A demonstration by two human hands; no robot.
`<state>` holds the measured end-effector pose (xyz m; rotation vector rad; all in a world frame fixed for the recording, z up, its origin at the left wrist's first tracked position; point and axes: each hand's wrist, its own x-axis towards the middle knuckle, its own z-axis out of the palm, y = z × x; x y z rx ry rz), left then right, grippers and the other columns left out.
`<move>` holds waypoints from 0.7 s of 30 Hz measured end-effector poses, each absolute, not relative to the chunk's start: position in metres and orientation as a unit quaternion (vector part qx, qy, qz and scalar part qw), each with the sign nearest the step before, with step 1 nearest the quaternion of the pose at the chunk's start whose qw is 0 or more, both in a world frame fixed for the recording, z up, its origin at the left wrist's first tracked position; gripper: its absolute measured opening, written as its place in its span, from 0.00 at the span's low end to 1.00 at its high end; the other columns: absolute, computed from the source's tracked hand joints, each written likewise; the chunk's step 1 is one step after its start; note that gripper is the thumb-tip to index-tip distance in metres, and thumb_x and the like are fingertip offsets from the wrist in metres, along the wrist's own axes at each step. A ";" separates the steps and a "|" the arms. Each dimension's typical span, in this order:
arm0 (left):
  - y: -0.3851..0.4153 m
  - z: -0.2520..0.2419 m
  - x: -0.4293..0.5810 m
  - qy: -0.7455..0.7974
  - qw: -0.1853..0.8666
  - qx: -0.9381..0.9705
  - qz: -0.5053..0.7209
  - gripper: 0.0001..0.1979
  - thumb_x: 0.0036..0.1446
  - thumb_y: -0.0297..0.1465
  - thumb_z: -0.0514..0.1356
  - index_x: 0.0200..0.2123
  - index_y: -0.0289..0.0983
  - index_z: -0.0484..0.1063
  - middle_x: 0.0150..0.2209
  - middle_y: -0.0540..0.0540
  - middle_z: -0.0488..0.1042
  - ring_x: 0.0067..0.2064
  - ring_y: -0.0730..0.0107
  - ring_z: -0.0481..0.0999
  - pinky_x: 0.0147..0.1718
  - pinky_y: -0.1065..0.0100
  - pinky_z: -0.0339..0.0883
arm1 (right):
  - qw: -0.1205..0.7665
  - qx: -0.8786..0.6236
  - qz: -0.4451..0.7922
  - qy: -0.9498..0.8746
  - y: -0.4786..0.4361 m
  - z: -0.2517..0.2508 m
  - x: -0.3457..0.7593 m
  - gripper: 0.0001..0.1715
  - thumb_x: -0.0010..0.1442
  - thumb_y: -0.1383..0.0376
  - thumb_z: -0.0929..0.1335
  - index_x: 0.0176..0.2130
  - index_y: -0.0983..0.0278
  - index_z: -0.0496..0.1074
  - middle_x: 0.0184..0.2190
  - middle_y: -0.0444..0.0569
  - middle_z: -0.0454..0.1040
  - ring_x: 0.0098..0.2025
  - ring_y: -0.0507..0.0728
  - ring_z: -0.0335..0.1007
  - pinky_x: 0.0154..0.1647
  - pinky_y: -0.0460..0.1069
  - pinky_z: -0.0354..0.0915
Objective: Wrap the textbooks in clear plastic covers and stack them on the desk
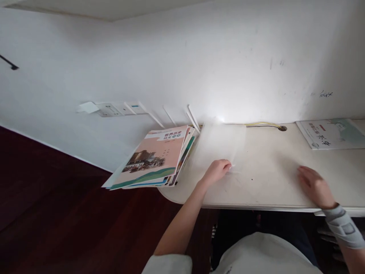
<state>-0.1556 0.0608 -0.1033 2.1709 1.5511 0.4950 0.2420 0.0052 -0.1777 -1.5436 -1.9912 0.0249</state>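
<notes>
My left hand (218, 169) is closed, its thumb and fingers pinching the edge of a clear plastic sleeve (221, 142) that lies on the white desk (265, 163). The sleeve is see-through, so its outline is faint; whether it is a book cover or a bag I cannot tell. My right hand (313, 185), with a grey wrist brace (345, 227), is over the desk to the right. Its fingers are loosely stretched and slightly blurred, holding nothing visible.
A stack of textbooks (151, 156) leans over the desk's rounded left end. At the back right lies another book (332, 134). Yellow cables (264, 123) run to a desk hole (282, 128) along the wall. White wire-like prongs (193, 117) stand behind the stack.
</notes>
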 end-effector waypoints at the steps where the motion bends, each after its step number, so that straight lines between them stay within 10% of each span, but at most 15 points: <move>1: 0.061 -0.100 -0.152 0.566 0.213 0.771 0.198 0.14 0.59 0.37 0.50 0.29 0.38 0.72 0.31 0.48 0.77 0.35 0.67 0.76 0.39 0.66 0.67 | 0.321 -0.556 0.039 -0.766 0.003 -0.174 0.219 0.21 0.61 0.57 0.59 0.49 0.61 0.69 0.49 0.58 0.72 0.51 0.62 0.68 0.54 0.60 0.64; 9: 0.018 -0.033 -0.046 0.371 0.457 0.594 0.548 0.12 0.56 0.39 0.58 0.33 0.36 0.74 0.35 0.46 0.78 0.38 0.67 0.78 0.39 0.64 0.74 | 0.492 -0.475 0.124 -0.720 -0.003 -0.122 0.068 0.47 0.59 0.53 0.64 0.66 0.61 0.36 0.64 0.58 0.51 0.65 0.64 0.47 0.60 0.63 0.58; 15: -0.024 0.002 -0.054 0.249 0.388 0.538 0.706 0.08 0.55 0.36 0.61 0.32 0.37 0.74 0.33 0.47 0.77 0.35 0.70 0.78 0.35 0.66 0.76 | 0.584 -0.466 0.021 -0.665 0.002 -0.103 0.106 0.31 0.63 0.68 0.58 0.63 0.59 0.50 0.62 0.54 0.58 0.63 0.61 0.53 0.61 0.62 0.56; 21: -0.013 -0.063 -0.120 0.419 0.284 0.444 0.740 0.07 0.53 0.36 0.60 0.30 0.37 0.72 0.35 0.47 0.76 0.41 0.65 0.76 0.47 0.56 0.69 | 0.480 -0.506 -0.192 -0.690 -0.001 -0.100 0.174 0.28 0.60 0.74 0.59 0.58 0.56 0.62 0.56 0.50 0.67 0.61 0.59 0.57 0.62 0.63 0.51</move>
